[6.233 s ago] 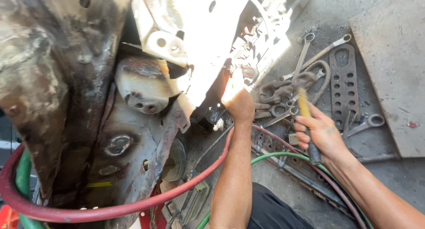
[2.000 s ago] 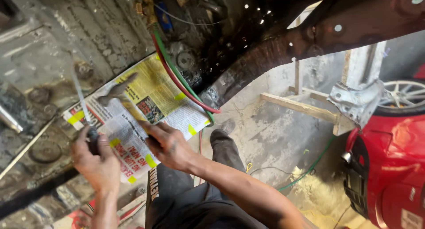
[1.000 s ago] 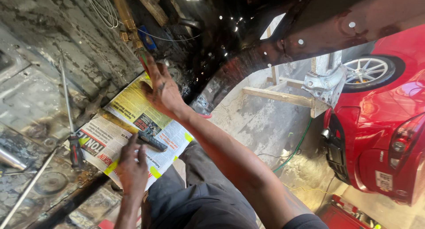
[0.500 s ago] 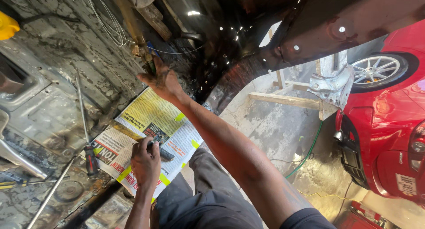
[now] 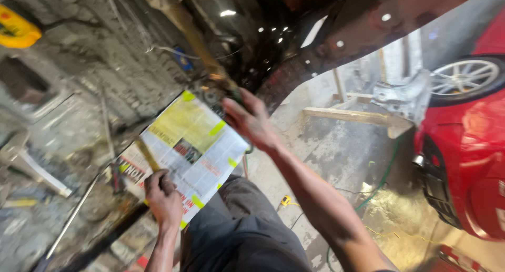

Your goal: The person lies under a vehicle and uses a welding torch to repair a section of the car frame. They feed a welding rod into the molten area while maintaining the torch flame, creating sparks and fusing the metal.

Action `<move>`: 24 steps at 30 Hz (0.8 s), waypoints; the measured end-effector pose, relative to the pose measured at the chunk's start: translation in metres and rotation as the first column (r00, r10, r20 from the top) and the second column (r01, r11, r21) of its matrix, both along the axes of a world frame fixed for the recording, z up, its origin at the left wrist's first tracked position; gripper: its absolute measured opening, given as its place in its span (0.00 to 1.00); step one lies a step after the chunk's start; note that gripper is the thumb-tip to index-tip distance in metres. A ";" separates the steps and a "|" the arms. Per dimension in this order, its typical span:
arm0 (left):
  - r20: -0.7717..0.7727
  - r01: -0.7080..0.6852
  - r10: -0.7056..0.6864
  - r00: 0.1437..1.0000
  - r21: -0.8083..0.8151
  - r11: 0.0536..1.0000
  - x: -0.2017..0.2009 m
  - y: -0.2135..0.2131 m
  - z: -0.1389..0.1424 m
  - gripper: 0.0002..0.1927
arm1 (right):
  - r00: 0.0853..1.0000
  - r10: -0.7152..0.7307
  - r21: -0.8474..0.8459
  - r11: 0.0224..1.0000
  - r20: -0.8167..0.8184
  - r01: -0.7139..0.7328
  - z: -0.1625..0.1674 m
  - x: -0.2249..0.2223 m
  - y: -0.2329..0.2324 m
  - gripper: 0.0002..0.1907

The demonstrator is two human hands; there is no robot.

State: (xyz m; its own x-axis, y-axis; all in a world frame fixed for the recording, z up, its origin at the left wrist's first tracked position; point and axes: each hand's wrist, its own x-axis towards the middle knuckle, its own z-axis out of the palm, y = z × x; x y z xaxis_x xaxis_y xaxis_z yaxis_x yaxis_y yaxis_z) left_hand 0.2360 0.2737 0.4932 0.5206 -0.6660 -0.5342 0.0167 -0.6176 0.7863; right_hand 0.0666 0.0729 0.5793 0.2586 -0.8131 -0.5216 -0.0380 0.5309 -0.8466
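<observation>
My left hand [image 5: 164,198] is clenched around a slim yellow-handled tool [image 5: 148,155], whose shaft rises up and to the left from the fist across the near left corner of the newspaper sheet [image 5: 197,146]. Half a second ago this hand sat in much the same place on the paper; it has shifted only slightly.

My right hand [image 5: 251,120] is raised at the far right corner of the same sheet, fingers [image 5: 229,110] curled toward a dark fitting at the paper's upper edge. Motion blur prevents me from confirming whether it grasps anything; I cannot tell. Compared with the earlier frame, this hand has come lower and nearer to the paper's edge, having been stretched higher against the dirty metal panel [image 5: 79,67].

The newspaper lies taped with yellow-green strips against that panel, between both hands. A thin metal rod [image 5: 71,219] runs along the near left. A red car [image 5: 468,161] stands at the right, and a green hose [image 5: 381,180] crosses the concrete floor [image 5: 336,146].
</observation>
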 end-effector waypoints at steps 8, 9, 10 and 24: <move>0.223 0.074 -0.059 0.973 -0.056 0.996 0.026 0.026 -0.016 0.07 | 0.994 -0.061 0.068 0.996 0.092 0.055 0.072 -0.154 0.130 0.34; 0.274 0.093 -0.061 0.960 -0.105 0.990 0.029 0.026 -0.016 0.08 | 0.996 -0.021 0.072 0.997 0.085 0.015 0.074 -0.168 0.141 0.34; 0.321 0.115 -0.062 0.945 -0.147 0.982 0.030 0.026 -0.014 0.10 | 0.995 -0.002 0.064 0.998 0.102 -0.004 0.070 -0.177 0.148 0.35; 0.537 0.051 0.046 0.842 -0.164 0.985 0.043 0.034 0.029 0.19 | 0.990 0.139 0.300 0.943 0.032 -0.142 0.057 -0.235 0.234 0.25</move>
